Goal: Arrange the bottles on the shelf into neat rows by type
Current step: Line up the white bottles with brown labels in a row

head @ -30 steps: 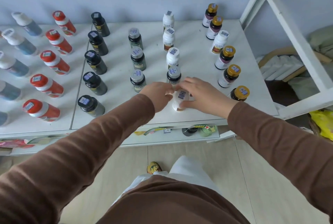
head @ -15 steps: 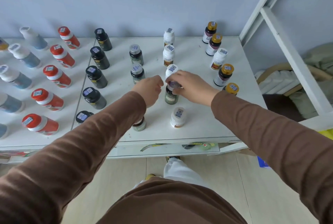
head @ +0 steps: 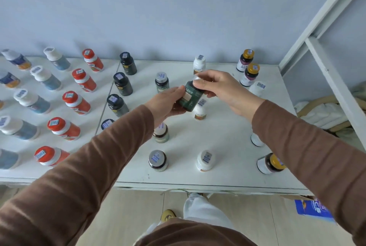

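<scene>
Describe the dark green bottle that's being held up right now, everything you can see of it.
The dark green bottle is a small, glossy, plastic-looking jar with white lettering and a pale square patch on its label. Its pale cap end points up and away, mostly covered by the right hand. It is tilted and lifted clear of the shelf, with the left hand cupping its lower side.

Light: soft, even, daylight-like; cool bluish cast on the wall (head: 178, 8)
Source: cannot tell exactly; shadows fall back and leftward
Shadows: faint, diffuse smudges behind the bottles at the wall foot; weak ones on the shelf (head: 227, 136)
Glare: none strong; white shelf top bright, nearly washed out
Blur: slight softness overall; labels unreadable; hands (head: 217, 89) mildly smeared
Distortion: wide-angle; white frame (head: 326, 71) leans; sleeves (head: 79, 176) swell at lower corners; far-left bottles splay outward
</scene>
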